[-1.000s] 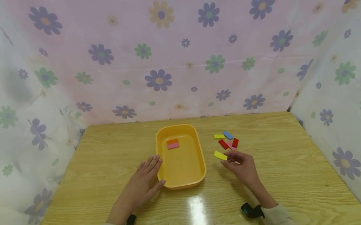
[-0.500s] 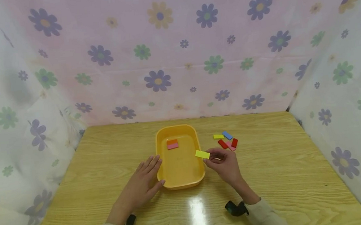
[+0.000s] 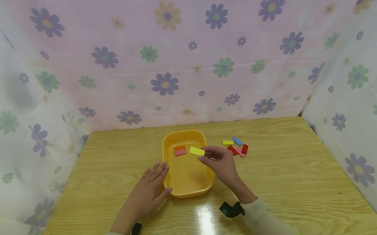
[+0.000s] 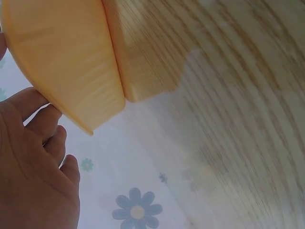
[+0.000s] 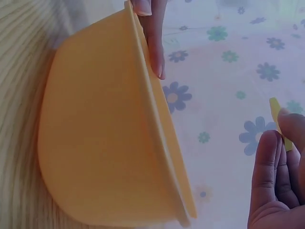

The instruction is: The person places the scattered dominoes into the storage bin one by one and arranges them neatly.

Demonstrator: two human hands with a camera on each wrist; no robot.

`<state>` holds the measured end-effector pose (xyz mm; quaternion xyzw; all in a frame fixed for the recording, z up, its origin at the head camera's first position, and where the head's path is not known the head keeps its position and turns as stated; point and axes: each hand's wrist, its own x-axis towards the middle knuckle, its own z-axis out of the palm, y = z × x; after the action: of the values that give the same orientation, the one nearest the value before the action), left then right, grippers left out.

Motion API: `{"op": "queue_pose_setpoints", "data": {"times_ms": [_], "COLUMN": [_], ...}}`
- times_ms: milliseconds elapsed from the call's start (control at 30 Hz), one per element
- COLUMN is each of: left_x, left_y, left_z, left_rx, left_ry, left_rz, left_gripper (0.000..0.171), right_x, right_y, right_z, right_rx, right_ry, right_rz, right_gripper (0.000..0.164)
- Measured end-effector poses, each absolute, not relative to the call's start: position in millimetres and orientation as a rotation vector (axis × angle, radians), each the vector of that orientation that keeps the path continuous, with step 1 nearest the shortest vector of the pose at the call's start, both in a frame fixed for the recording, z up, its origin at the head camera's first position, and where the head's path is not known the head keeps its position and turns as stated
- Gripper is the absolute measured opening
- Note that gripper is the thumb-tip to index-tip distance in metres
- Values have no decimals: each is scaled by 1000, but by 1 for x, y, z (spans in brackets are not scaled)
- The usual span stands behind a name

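Over the inside of a yellow-orange plastic basin [image 3: 189, 178], my right hand [image 3: 223, 164] pinches a thin rectangular yellow block [image 3: 197, 151] between thumb and fingertips. The right wrist view shows the same yellow block [image 5: 275, 110] edge-on, raised past the basin's rim. My left hand [image 3: 149, 192] rests with extended fingers on the basin's left rim; in the left wrist view its fingers [image 4: 44, 119] touch that rim from outside. On the basin floor, an orange block [image 3: 179, 148] and a pink block [image 3: 180, 152] lie side by side.
Right of the basin, on the wooden table [image 3: 293, 175], lie a second yellow block [image 3: 227, 142], a blue block [image 3: 237, 141], a pink block [image 3: 240, 153] and two red ones, one being a red block [image 3: 244, 149]. A flower-printed cloth [image 3: 182, 57] encloses the table's back and sides.
My right hand has carried the yellow block leftward from beside the loose blocks, across the basin's right rim, to above its inside. My left hand has stayed at the left rim.
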<state>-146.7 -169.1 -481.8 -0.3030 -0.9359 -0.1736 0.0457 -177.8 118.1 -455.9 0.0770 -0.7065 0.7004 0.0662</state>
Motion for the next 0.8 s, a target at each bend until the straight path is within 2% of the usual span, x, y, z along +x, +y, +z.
{"op": "queue_pose_setpoints", "data": {"times_ms": [800], "left_x": [-148], "left_y": [-169], "left_z": [-481], "left_rx": [-927], "left_ry": [-2882], "left_rz": [-566], "left_gripper": [71], "right_x": [-226], "right_y": [90], "right_z": [-445], "right_rx": [205], "right_ry": [-2160], "right_rz": [2034], "right_gripper": [22]}}
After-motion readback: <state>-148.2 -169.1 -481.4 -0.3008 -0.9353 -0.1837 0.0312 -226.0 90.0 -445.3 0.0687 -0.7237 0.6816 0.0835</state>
